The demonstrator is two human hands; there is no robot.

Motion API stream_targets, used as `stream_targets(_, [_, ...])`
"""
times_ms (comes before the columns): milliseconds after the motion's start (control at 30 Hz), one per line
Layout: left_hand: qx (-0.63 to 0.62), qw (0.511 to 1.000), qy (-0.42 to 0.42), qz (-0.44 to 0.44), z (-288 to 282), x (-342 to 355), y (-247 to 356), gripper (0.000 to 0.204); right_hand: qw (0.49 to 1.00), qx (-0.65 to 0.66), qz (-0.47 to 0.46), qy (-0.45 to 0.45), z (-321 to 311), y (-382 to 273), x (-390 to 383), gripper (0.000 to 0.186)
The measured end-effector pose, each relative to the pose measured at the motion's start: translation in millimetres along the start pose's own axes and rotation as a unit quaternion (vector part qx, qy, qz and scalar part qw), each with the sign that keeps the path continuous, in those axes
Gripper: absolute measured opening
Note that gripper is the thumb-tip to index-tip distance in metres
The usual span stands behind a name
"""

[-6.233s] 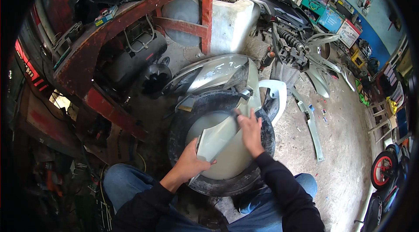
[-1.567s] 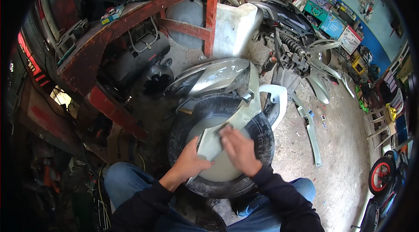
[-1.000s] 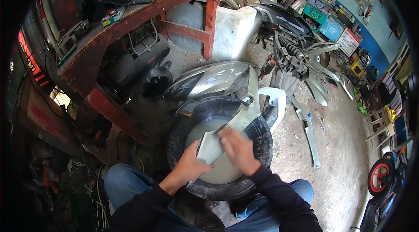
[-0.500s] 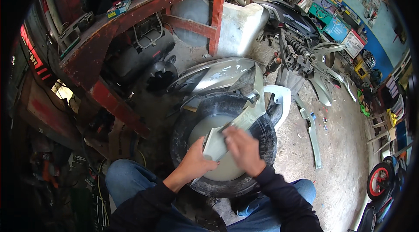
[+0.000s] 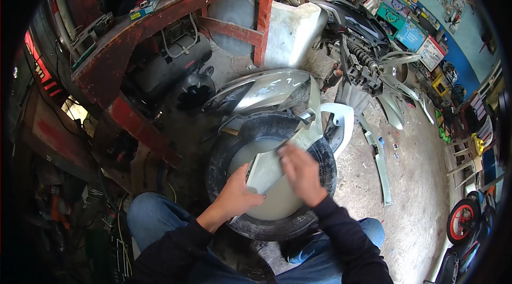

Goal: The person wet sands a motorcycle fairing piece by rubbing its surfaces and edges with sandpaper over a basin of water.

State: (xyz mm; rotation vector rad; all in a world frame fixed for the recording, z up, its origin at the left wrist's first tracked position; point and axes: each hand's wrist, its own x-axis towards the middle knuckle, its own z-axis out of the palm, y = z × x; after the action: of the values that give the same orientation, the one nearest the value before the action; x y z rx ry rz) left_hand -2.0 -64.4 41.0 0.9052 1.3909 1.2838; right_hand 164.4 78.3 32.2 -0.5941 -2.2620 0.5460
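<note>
My left hand [image 5: 233, 199] grips the lower end of a long pale grey-green motorcycle body panel [image 5: 306, 137], thumb on its near face. The panel slants up and right over a black rubber tub [image 5: 217, 174] of cloudy whitish water [image 5: 277, 204]. My right hand [image 5: 304, 177] presses its bunched fingers on the panel's middle. A small dark edge shows at those fingertips; what they hold is mostly hidden and blurred.
Behind the tub lies a silver motorcycle fairing [image 5: 266, 89]. A white curved part [image 5: 345, 126] and a narrow pale strip [image 5: 381, 169] are to the right. A red wooden bench [image 5: 144, 33] stands left, a stripped motorcycle frame [image 5: 368, 65] at the back right.
My right hand has slid slightly up and right along the panel. My left hand keeps its grip, and the panel stays nearly in place.
</note>
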Motion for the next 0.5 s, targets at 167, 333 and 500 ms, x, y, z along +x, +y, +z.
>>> stream_targets(167, [-0.006, 1.0, -0.012, 0.002, -3.9, -1.1, 1.0, 0.067, 0.999, 0.024, -0.038, -0.015, 9.5, -35.6, -14.9, 0.02])
stream_targets(333, [0.029, 0.999, -0.017, -0.008, 2.5, 5.4, 2.9, 0.07, 0.999, -0.044, 0.0, 0.02, 5.2, 5.0, -2.1, 0.021])
stream_targets(500, [0.016, 1.0, -0.006, 0.012, 5.0, 3.9, 2.2, 0.066, 0.997, -0.077, 0.024, 0.007, -2.8, 22.5, -2.9, 0.023])
